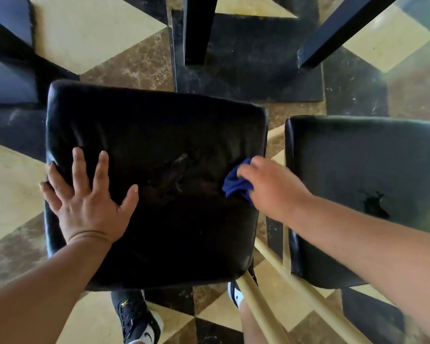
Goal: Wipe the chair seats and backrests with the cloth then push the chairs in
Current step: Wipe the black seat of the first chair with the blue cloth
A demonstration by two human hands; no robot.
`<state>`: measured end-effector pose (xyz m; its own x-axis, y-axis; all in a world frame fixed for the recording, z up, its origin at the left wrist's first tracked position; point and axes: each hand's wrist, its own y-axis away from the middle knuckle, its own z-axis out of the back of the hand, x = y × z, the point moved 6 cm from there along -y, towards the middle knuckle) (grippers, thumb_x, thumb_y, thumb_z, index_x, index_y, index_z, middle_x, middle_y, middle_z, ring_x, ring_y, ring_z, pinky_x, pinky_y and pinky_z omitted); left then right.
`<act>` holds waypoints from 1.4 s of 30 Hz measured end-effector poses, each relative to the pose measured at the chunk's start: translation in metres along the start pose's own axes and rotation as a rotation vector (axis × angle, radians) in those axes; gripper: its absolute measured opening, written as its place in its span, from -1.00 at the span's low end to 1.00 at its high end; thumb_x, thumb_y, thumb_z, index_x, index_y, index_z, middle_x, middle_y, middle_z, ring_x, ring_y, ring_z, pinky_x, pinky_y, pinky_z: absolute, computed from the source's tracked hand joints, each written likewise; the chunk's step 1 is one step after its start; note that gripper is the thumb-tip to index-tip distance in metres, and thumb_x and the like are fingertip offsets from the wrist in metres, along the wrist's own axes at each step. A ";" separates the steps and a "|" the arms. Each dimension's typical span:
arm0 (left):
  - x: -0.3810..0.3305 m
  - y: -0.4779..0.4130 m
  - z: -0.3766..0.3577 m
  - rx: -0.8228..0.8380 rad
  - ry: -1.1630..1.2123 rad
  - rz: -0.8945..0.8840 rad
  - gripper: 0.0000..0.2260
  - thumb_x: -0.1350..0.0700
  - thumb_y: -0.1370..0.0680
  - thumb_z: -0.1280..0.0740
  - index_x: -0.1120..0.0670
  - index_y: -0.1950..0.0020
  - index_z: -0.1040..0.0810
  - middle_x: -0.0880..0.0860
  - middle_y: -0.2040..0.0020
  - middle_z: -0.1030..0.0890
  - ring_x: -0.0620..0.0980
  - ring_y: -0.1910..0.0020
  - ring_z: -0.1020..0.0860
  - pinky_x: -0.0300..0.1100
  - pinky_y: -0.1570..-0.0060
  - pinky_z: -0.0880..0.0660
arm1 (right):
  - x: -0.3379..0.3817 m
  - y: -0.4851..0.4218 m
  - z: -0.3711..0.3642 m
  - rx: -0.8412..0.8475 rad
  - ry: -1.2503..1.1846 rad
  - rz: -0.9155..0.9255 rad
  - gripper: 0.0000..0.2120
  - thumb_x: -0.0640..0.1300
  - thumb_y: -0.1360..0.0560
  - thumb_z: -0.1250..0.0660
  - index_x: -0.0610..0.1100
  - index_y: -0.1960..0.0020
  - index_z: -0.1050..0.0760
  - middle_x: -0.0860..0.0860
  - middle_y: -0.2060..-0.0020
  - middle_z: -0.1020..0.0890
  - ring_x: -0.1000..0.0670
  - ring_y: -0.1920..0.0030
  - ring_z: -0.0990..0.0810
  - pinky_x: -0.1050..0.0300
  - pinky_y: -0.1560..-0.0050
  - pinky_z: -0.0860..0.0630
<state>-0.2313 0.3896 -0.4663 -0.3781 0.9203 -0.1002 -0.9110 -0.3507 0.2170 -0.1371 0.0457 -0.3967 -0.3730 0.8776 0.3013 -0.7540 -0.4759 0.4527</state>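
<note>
A black padded chair seat (pixel 159 135) fills the middle of the head view, seen from straight above. My left hand (pixel 85 197) lies flat on its left side, fingers spread, holding nothing. My right hand (pixel 271 187) presses a bunched blue cloth (pixel 235 182) against the seat's right edge. A second black chair seat (pixel 363 165) stands just to the right, with a worn patch near its middle. Tan chair frame bars (pixel 271 304) run diagonally between the two seats at the bottom.
Dark table legs (pixel 199 31) and another (pixel 338 33) stand at the top. A dark chair part (pixel 8 70) sits at the upper left. The floor (pixel 97 28) is patterned marble tile. My shoes (pixel 134 316) show below the seat.
</note>
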 end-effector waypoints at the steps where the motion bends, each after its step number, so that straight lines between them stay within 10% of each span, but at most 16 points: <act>1: 0.000 0.000 0.000 -0.001 0.001 0.002 -0.17 -0.48 -0.55 -0.11 -0.13 -0.72 -0.03 0.03 -0.74 0.08 0.38 -0.66 0.12 0.40 -0.59 0.17 | 0.009 0.018 -0.012 0.060 0.002 0.039 -0.74 -0.17 -0.47 -0.41 -0.05 -0.14 -0.52 -0.03 0.05 -0.48 -0.16 0.06 -0.53 -0.16 0.15 -0.57; 10: 0.000 0.002 0.000 -0.021 0.015 -0.008 -0.18 -0.48 -0.56 -0.10 -0.14 -0.72 -0.02 0.03 -0.74 0.07 0.40 -0.66 0.11 0.41 -0.58 0.15 | 0.062 0.074 -0.055 0.377 0.101 0.442 -0.71 -0.20 -0.31 -0.54 -0.05 0.05 -0.51 -0.02 0.19 -0.48 -0.08 0.24 -0.51 0.08 0.39 -0.25; 14: -0.001 0.002 0.000 -0.019 0.007 -0.006 -0.19 -0.48 -0.55 -0.10 -0.14 -0.72 -0.04 0.03 -0.74 0.06 0.39 -0.66 0.11 0.39 -0.59 0.16 | 0.039 -0.034 0.009 0.017 0.110 0.209 -0.76 -0.12 -0.41 -0.44 -0.06 -0.06 -0.53 -0.12 0.04 -0.49 -0.25 0.07 -0.56 -0.10 0.20 -0.53; 18: 0.000 0.002 0.001 -0.025 0.001 -0.013 -0.19 -0.48 -0.56 -0.10 -0.14 -0.72 -0.04 0.03 -0.74 0.05 0.38 -0.66 0.10 0.38 -0.58 0.16 | 0.016 -0.110 0.060 -0.280 0.115 -0.130 -0.84 -0.23 -0.48 -0.30 -0.11 -0.05 -0.50 -0.12 0.09 -0.43 -0.29 0.08 -0.55 -0.04 0.21 -0.39; 27: 0.000 0.004 0.001 -0.001 -0.007 -0.016 -0.19 -0.49 -0.57 -0.07 -0.15 -0.73 -0.01 0.04 -0.75 0.08 0.39 -0.67 0.13 0.43 -0.58 0.10 | 0.124 0.024 -0.055 0.222 0.014 0.422 -0.73 -0.25 -0.44 -0.38 -0.08 -0.12 -0.52 -0.09 0.02 -0.51 -0.22 0.06 -0.54 -0.17 0.19 -0.57; 36: 0.001 0.003 0.000 -0.012 -0.008 -0.029 -0.26 -0.46 -0.61 0.00 -0.16 -0.73 -0.02 0.04 -0.75 0.08 0.39 -0.67 0.13 0.41 -0.59 0.14 | 0.092 -0.128 0.028 -0.203 0.070 0.030 -0.82 -0.19 -0.44 -0.33 -0.05 -0.03 -0.52 -0.10 0.04 -0.50 -0.28 0.06 -0.56 -0.05 0.18 -0.47; 42: 0.001 0.004 0.002 0.003 0.015 -0.026 -0.35 -0.27 -0.66 -0.03 -0.15 -0.73 0.00 0.06 -0.75 0.08 0.41 -0.66 0.12 0.44 -0.58 0.12 | 0.167 0.005 -0.056 0.131 0.024 0.434 -0.80 -0.14 -0.48 -0.18 -0.09 -0.04 -0.53 -0.12 0.05 -0.53 -0.26 0.09 -0.56 -0.15 0.21 -0.56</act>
<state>-0.2349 0.3891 -0.4640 -0.3563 0.9266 -0.1203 -0.9203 -0.3257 0.2170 -0.2333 0.1929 -0.3909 -0.6531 0.5958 0.4674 -0.4511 -0.8018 0.3919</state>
